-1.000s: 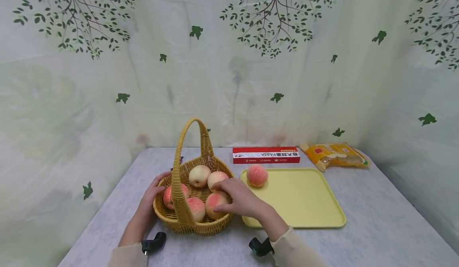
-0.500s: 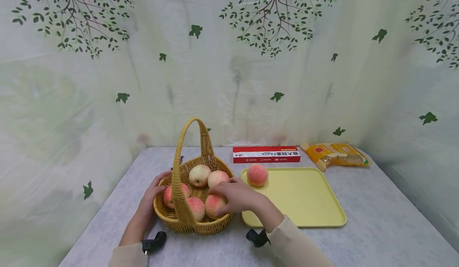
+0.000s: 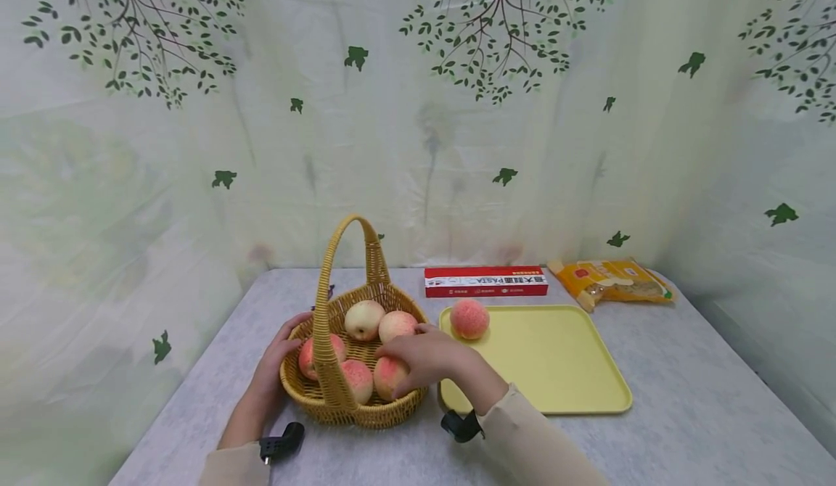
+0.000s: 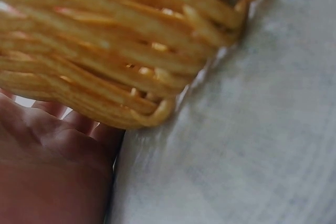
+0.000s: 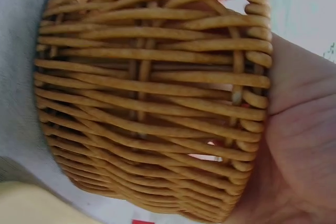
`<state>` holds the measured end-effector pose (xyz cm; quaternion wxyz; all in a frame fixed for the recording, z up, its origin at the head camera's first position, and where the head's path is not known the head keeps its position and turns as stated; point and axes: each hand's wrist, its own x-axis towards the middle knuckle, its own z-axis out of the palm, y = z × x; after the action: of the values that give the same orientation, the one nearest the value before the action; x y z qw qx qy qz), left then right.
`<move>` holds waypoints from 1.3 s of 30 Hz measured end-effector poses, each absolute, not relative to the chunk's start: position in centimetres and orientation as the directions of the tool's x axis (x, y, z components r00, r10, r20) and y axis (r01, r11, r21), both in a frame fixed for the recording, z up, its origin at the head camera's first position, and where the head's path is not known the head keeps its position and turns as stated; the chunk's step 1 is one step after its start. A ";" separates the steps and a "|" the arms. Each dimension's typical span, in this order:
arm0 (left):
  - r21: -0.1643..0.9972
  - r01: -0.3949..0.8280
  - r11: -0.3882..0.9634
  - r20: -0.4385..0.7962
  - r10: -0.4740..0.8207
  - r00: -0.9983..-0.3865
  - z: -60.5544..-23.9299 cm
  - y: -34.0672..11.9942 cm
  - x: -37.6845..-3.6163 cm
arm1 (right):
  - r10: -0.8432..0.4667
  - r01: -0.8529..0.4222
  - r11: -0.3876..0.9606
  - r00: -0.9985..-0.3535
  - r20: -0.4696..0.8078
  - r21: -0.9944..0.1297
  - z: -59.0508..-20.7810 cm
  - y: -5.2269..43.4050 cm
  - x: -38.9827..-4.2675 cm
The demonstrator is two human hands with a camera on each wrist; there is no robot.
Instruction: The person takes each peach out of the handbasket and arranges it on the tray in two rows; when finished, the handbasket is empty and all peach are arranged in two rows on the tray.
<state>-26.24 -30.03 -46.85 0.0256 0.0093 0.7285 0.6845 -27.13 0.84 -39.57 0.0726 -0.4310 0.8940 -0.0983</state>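
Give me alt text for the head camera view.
A right hand grips a peach inside a wicker basket of peaches while the left hand steadies the basket's side. Beside it, a yellow tray holds one peach.

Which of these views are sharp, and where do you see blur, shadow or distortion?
Head view: even, soft light, sharp at the centre, the table edges bowing as through a wide lens, faint shadows under the wicker basket. Left wrist view: heavily blurred, the basket weave smeared, the left hand dark. Right wrist view: weave fairly sharp, the right hand soft at the frame edge.
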 end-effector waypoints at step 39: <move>0.996 0.056 0.063 0.052 0.062 -0.997 -47.2 -30.0 -26.1 | -0.654 -0.600 0.293 -0.694 0.301 -0.745 -41.6 3.3 -26.6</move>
<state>-26.06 -30.04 -47.17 0.0021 0.0403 0.7289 0.6834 -26.60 3.28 -41.64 0.0305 -0.3900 0.8036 -0.4485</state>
